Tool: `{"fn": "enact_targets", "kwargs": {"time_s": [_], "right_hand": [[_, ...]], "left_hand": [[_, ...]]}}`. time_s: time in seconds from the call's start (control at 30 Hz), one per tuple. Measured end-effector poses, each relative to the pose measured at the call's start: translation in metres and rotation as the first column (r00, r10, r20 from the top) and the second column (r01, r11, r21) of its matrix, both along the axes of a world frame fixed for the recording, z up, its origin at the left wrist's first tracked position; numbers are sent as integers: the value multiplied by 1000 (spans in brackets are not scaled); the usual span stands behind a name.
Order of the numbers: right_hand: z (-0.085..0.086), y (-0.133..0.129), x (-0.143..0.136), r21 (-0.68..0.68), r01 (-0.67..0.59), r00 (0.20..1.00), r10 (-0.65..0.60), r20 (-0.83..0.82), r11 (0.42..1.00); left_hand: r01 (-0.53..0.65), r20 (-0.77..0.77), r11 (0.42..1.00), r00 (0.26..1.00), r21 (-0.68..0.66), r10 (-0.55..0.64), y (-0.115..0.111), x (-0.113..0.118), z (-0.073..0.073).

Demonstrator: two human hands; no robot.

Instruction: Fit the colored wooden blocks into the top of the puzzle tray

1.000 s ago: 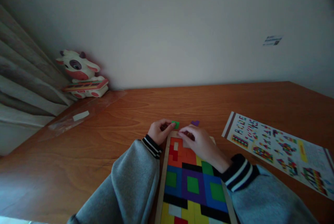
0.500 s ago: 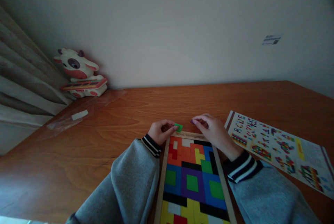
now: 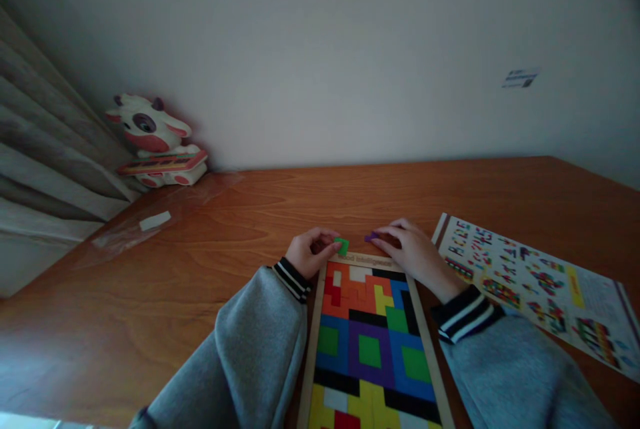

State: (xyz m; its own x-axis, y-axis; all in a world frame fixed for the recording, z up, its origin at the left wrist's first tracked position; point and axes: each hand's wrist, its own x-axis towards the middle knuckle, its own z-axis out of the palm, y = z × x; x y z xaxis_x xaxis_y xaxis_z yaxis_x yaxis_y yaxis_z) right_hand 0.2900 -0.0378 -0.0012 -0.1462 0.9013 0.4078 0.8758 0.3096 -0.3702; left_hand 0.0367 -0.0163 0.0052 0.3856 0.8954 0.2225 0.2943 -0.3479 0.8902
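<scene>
At the near edge of the wooden table (image 3: 240,209) lies a puzzle board (image 3: 367,260), its closest end running out of sight at the bottom. Yellow blocks (image 3: 373,409), a red one (image 3: 346,421) and pale patches fill that end. Farther up the board, a purple ring (image 3: 355,332) surrounds a green square (image 3: 370,351), with blue blocks around green squares on either side. Orange, red, black and yellow pieces crowd the far rows, and lettering, partly legible as "Intelligence", runs along the far rim.

Two grey sleeves (image 3: 260,342) with black-and-white striped cuffs reach in along both sides of the board. At its far left corner, the left hand (image 3: 306,254) grasps a green piece (image 3: 343,247) between thumb and fingers; whether the piece touches the rim cannot be told. Just past the far rim, the right hand (image 3: 413,254) pinches the right end of a small purple piece (image 3: 371,237) between thumb and forefinger; whether it rests on the table is unclear.

To the right, near that hand, a printed sheet (image 3: 530,289) shows colourful block figures. Well off to the left lies a clear plastic wrapper (image 3: 120,239) with a white label (image 3: 155,220). Beyond it, a toy cow (image 3: 155,139) with a keyboard sits beside a curtain (image 3: 45,149). Behind everything stands a pale wall (image 3: 325,56) bearing a small sticker (image 3: 521,78).
</scene>
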Motion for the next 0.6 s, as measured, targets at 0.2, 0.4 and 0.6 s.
{"fn": "enact_targets", "kwargs": {"time_s": [0.2,0.4,0.6], "right_hand": [[10,-4,-4,4,-33,998,33,60,999],[16,-8,-6,-26,4,999,-5,-47,1000],[27,-16,-17,-136,-82,930,27,-366,987]], "left_hand": [[7,4,1000,1000,-20,-7,-3,0,5],[21,-17,1000,1000,-17,-21,-3,-1,5],[43,-19,999,999,0,-43,-4,-1,6]]}}
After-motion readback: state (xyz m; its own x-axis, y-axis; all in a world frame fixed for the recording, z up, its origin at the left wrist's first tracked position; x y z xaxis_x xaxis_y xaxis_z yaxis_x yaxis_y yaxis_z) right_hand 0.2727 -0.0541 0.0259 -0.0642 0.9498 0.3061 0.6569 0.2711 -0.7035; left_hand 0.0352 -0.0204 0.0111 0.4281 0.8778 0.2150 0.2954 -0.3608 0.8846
